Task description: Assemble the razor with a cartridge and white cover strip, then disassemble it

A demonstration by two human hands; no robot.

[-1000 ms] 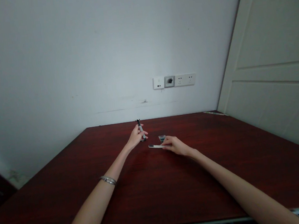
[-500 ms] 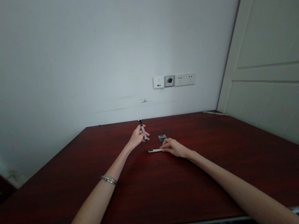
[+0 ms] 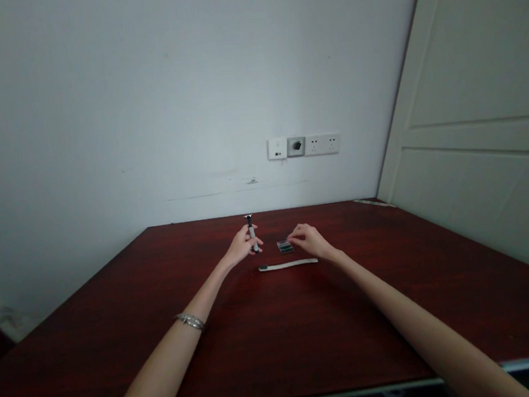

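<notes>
My left hand [image 3: 241, 246] is closed around a razor [image 3: 252, 237] with a grey and black handle, held upright with its head at the top. My right hand [image 3: 310, 241] has its fingertips pinched together at the right edge of a small clear plastic case [image 3: 285, 247] with dark strips inside. That case rests on the table. Nearer to me, a white toothbrush [image 3: 286, 265] lies crosswise on the tabletop, its dark bristle end to the left. Neither hand touches the toothbrush.
The dark red wooden table [image 3: 280, 337] meets a pale wall with a row of sockets [image 3: 304, 146]. A white panelled door [image 3: 486, 128] stands along the right side. A thin strip [image 3: 374, 202] lies at the table's far right corner.
My right hand has let go of the toothbrush and moved away from me to the clear case. My left hand still holds the razor in nearly the same place.
</notes>
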